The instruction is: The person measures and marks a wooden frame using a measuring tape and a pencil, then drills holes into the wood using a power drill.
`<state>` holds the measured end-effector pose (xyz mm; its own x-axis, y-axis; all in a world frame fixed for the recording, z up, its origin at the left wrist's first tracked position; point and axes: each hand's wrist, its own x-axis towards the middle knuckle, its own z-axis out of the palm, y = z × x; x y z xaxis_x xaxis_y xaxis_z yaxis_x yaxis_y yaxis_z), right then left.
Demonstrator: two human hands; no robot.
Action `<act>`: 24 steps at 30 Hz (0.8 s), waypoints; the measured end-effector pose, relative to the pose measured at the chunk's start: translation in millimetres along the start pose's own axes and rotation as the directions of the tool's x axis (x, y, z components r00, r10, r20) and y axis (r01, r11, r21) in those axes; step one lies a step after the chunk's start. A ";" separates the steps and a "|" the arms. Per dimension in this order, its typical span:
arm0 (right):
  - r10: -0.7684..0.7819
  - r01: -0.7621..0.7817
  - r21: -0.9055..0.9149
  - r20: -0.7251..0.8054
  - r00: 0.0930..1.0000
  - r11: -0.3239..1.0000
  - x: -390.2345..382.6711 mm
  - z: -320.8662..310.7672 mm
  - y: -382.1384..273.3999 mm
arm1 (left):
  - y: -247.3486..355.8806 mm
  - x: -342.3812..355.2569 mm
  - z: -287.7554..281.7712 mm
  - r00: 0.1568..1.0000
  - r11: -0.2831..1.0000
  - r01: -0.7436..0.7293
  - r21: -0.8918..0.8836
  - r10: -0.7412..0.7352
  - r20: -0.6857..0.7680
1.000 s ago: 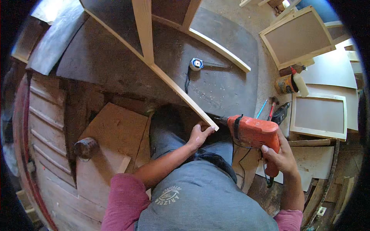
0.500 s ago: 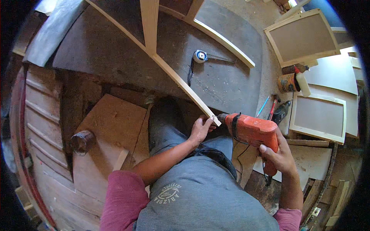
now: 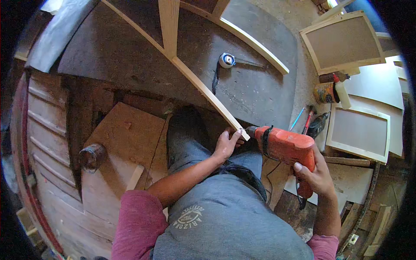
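Observation:
My left hand [image 3: 227,144] is closed around the near end of a long wooden strip [image 3: 203,89], part of a pale wooden frame that reaches away over the dark work table [image 3: 130,65]. In my right hand [image 3: 320,173] I grip a red corded power drill [image 3: 286,144] by its handle. Its chuck points left, at the side of the strip's end, right by my left fingertips. Whether the bit has gone into the wood is too small to tell. A white and blue tape measure [image 3: 226,60] lies on the table beyond the strip.
At right are screened wooden frames [image 3: 342,42], a tin can [image 3: 325,92], a glue bottle [image 3: 342,93], a hammer [image 3: 308,121], a blue pencil [image 3: 297,118] and a second, dark drill [image 3: 319,124]. A glass jar [image 3: 92,157] stands on a board at left. The drill's cord hangs by my leg.
The drill and my right hand have shifted very slightly to the right along with the view. Both hands keep their grips, and the strip stays where it was.

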<state>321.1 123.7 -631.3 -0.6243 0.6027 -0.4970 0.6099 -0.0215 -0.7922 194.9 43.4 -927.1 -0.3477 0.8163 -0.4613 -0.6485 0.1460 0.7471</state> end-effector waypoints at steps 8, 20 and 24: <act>-0.050 0.059 -0.188 0.052 0.997 0.980 13.4 -0.2 -13.8 | 0.2 5.3 -13.6 1.000 1.000 -0.011 0.028 0.011 -0.013; 0.027 0.004 -0.282 0.105 0.994 0.959 33.4 8.8 -42.4 | 52.3 30.1 -38.6 0.939 0.921 -0.027 0.389 0.157 -0.306; 0.050 -0.020 -0.310 0.089 0.995 0.950 36.7 7.3 -42.3 | 55.8 29.5 -35.1 0.944 0.950 -0.021 0.310 0.121 -0.306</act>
<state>268.8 140.8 -618.6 -0.6337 0.5274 -0.5659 0.7438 0.2146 -0.6330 124.7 56.0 -915.9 -0.6140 0.6175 -0.4917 -0.3988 0.2949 0.8683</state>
